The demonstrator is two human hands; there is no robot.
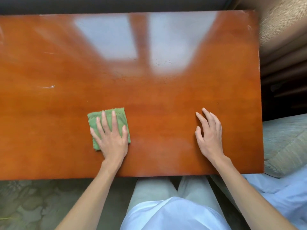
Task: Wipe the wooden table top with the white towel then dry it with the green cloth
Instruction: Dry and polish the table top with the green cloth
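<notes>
The table (149, 90) runs off the left edge. The left hand (110, 135) covers the middle of the green cloth (94, 121). Far end blurred by window glare.

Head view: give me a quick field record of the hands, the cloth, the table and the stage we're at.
left hand: flat on the cloth, fingers straight, pressing it down
right hand: fingers on bare wood, holding nothing
cloth: green, folded, near the table's front edge
table: glossy wood, window glare at the far side
white towel: not in view
stage: drying with the cloth
</notes>
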